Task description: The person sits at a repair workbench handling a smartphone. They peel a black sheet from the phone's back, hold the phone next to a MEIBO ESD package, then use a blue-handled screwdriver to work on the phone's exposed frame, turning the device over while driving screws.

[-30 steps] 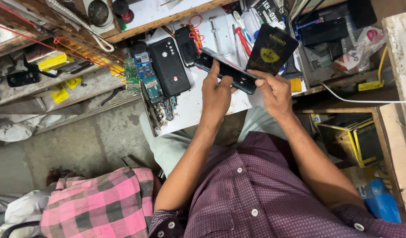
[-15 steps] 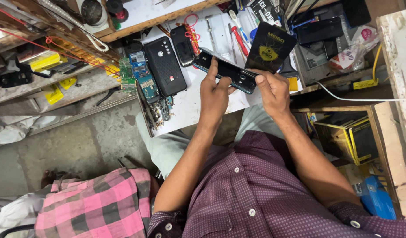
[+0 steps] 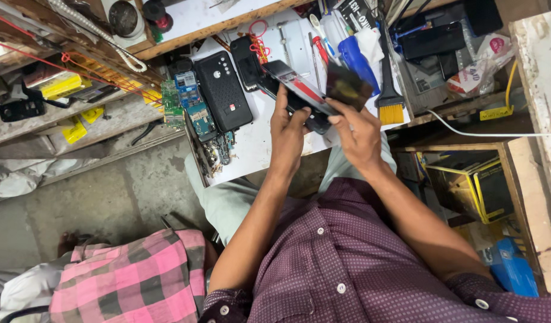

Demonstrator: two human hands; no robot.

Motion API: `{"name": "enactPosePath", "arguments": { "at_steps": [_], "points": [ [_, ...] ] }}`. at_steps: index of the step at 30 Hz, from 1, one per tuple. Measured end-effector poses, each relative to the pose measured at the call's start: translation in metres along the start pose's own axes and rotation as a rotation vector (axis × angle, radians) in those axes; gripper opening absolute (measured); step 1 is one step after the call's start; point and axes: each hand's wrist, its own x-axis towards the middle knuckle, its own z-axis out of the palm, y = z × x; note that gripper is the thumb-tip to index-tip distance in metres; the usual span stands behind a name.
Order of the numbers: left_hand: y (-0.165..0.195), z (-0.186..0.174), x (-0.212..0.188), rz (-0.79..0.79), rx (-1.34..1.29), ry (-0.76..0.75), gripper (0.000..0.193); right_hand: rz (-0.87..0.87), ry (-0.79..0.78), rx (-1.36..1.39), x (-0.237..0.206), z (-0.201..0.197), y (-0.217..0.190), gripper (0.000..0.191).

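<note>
Black phone (image 3: pixel 299 96) hangs above the bench's (image 3: pixel 251 143) near edge, left hand's (image 3: pixel 287 128) fingers clamped round it. Right hand (image 3: pixel 359 134) pinches a dark cover (image 3: pixel 347 87) beside it. A loose grip could drop either onto the circuit boards (image 3: pixel 194 113).

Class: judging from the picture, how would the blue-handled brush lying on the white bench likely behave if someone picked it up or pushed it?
The blue-handled brush looks like moulded plastic, so probably stiff and light. Its yellow bristles would likely bend under pressure. Lying flat on the white bench, it should slide rather than roll.
</note>
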Motion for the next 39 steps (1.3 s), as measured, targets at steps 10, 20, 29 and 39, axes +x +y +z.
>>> {"name": "enactPosePath", "arguments": {
  "at_steps": [10, 20, 29, 39],
  "points": [
    [-0.010, -0.021, -0.003, 0.151, 0.051, -0.099, 0.068, -0.107, -0.084, 0.022, 0.004, 0.002, -0.003, 0.044],
    [-0.020, -0.023, 0.001, 0.134, -0.122, 0.061, 0.066, 0.278, 0.220, 0.817, 0.011, -0.012, 0.000, 0.094],
    [-0.022, -0.019, -0.002, 0.233, -0.020, 0.186, 0.064, 0.661, 0.234, 0.954, -0.009, 0.017, 0.005, 0.011],
    [-0.038, -0.029, 0.001, 0.291, -0.012, 0.208, 0.067, 0.752, 0.248, 0.962, -0.001, 0.052, -0.002, 0.013]
  ]
}}
